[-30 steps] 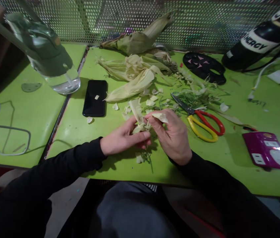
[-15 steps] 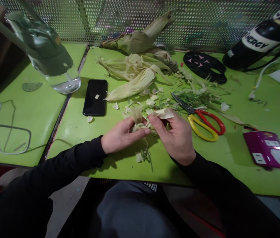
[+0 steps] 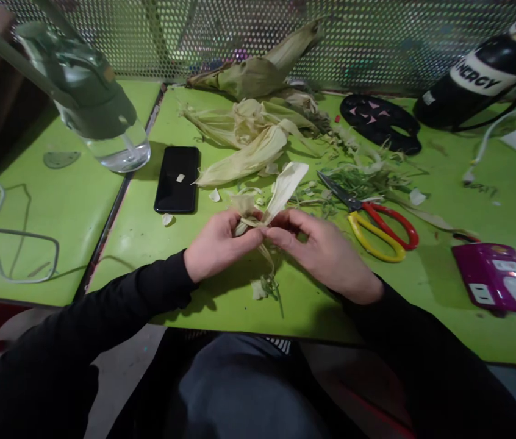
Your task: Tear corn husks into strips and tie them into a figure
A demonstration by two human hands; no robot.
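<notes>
My left hand (image 3: 218, 245) and my right hand (image 3: 322, 250) meet over the green table (image 3: 157, 244), both pinched on one pale corn husk strip (image 3: 280, 189). The strip's free end sticks up and away from my fingertips. A small tuft of husk scraps (image 3: 265, 285) lies on the table just below my hands. Loose husk bits are scattered right behind them.
Red-and-yellow scissors (image 3: 372, 222) lie right of my hands. A black phone (image 3: 176, 178) lies to the left, a water bottle (image 3: 97, 103) beyond it. A heap of corn husks (image 3: 249, 131) sits at the back, a purple power strip (image 3: 498, 277) at right, a black mask (image 3: 379, 122) behind.
My right hand has turned and lowered, its fingers now meeting the left hand's. The husk strip has swung from lying sideways to pointing up and away.
</notes>
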